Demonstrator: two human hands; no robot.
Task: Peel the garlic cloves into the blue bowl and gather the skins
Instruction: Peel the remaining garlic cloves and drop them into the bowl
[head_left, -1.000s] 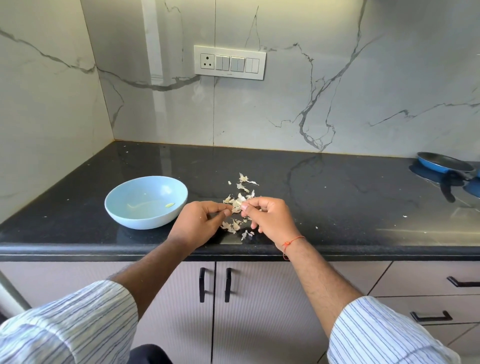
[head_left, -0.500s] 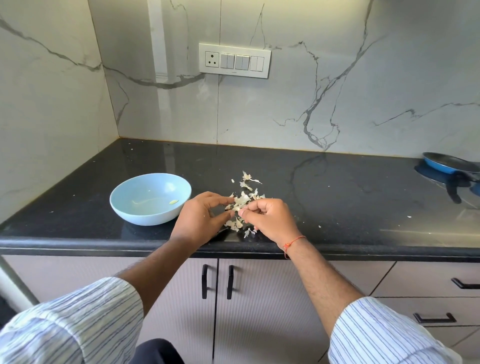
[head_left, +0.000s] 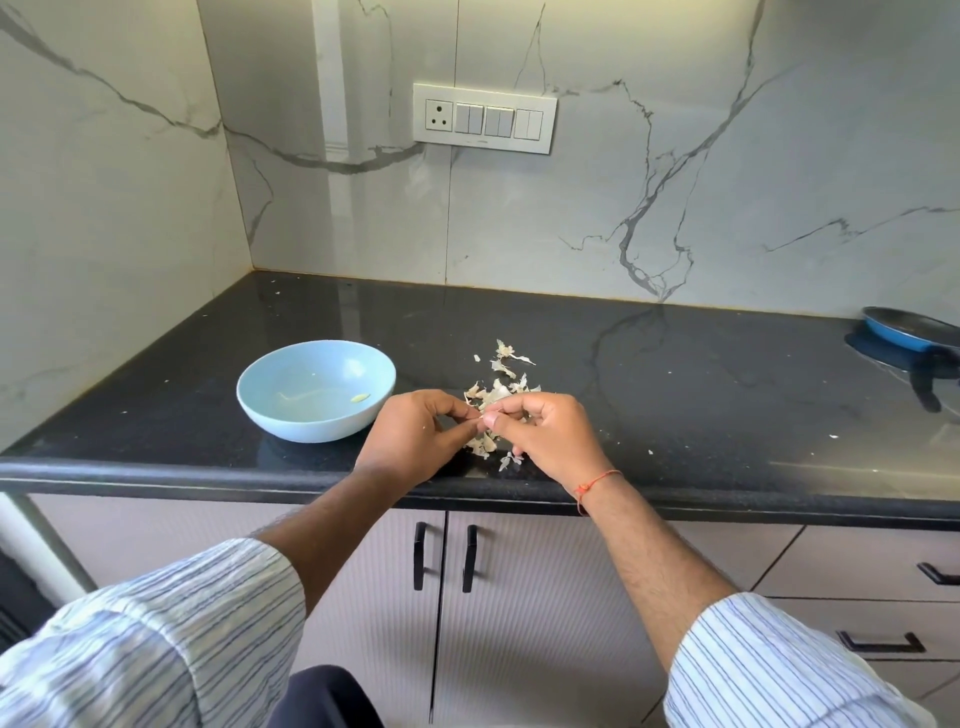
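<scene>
Near the front edge of the black countertop, both hands meet fingertip to fingertip over a loose heap of garlic skins. The left hand and the right hand have their fingers curled and pinch a small pale piece between them, a garlic clove as far as the view allows; it is mostly hidden by the fingertips. More skins trail from the heap toward the back wall, and a few lie under and just in front of the right hand, close to the counter's rounded lip. Just left of the left hand stands the blue bowl, upright, well inside the edge, with one peeled clove and a pale scrap on its floor. Bare dark stone stretches behind the bowl to the corner and to the right of the heap as far as a blue frying pan at the far right. A switch panel sits on the marble wall above. Below the lip are cabinet doors with black handles.
</scene>
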